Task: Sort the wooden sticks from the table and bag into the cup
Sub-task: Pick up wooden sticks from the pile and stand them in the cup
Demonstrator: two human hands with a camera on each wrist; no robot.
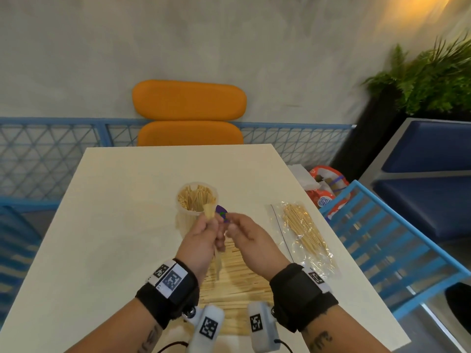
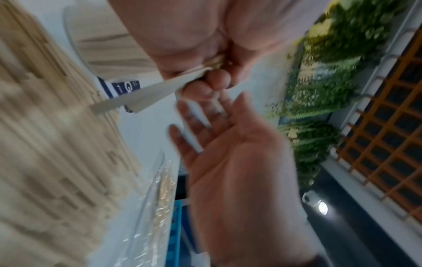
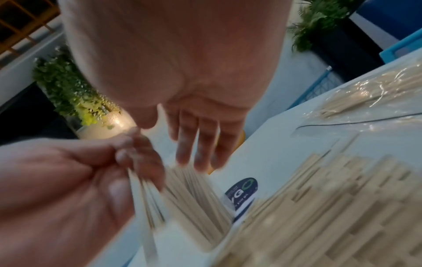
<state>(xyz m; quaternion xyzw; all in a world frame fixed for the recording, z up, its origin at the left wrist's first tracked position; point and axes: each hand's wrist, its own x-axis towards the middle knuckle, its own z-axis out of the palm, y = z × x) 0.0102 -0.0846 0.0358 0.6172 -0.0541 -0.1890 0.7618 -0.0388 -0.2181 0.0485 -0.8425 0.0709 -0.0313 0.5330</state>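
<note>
The left hand (image 1: 204,231) grips a small bundle of flat pale wooden sticks (image 1: 209,211), its fingers curled tight around them, the upper ends poking out just in front of the translucent plastic cup (image 1: 197,200). That cup stands on the cream tabletop (image 1: 122,212) and already looks well filled with sticks standing on end. The right hand (image 1: 248,234) is beside the left, nearly touching it; in the wrist views its fingers (image 3: 196,144) are straight and apart, holding nothing, and seem to be steadying or tidying the bundle.

Below the hands a wide layer of loose wooden sticks (image 1: 237,284) lies on the tabletop, and to the right a clear plastic bag (image 1: 303,235) lies flat with thinner sticks inside it. So much remains to be sorted.

The step in hand appears to be squaring the bundle and dropping it into the cup. To do it well, the ends should be evened so that none snags on the rim, the bundle tipped near upright over the gap that remains among the standing sticks, and let go low. A crowded cup may tip or spill if the bundle is pushed in sideways, so a free hand on the cup's wall would help.
</note>
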